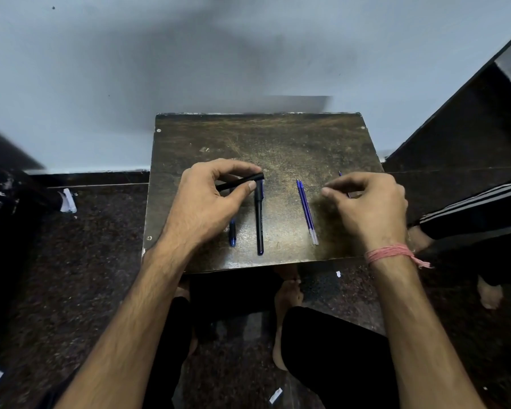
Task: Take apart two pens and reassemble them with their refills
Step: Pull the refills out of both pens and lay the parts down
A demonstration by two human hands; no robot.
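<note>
Head view: we pinch a black barrel (240, 182) in our left hand (210, 202); our right hand (366, 208), fingers curled loosely, must next take a refill (306, 211) mid-table.

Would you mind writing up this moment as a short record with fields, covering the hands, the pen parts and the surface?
surface: small dark table
left hand: pinches a black pen barrel just above the table
right hand: fingers curled over a thin blue piece, mostly hidden
lying loose: black pen, upright in view; small blue cap to its left; two blue refills side by side
right wrist: pink thread band
</note>
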